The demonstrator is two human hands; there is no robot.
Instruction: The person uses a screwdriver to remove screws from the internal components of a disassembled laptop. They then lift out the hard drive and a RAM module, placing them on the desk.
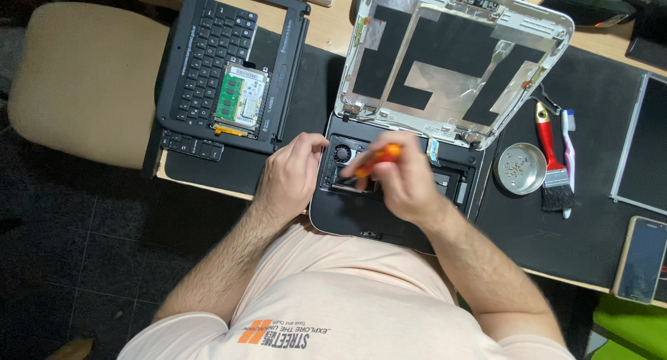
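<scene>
Far left on the desk (590, 242): a removed keyboard (208, 61) carrying a green memory board (228, 96). Left hand (290, 176), fingers curled, pressed against the opened laptop base (354, 211). Right hand (403, 179) closed around an orange-handled screwdriver (375, 157), tip down inside the base near the fan (342, 152). Farther right: small metal dish (520, 168), red-handled brush (550, 158).

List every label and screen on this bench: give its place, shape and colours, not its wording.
Phone screen: right edge, dark upright rectangle, pale frame.
Loose display panel: far right, dark rectangle, grey rim.
Drive label: on the removed keyboard, white rectangle beside a green memory board.
</scene>
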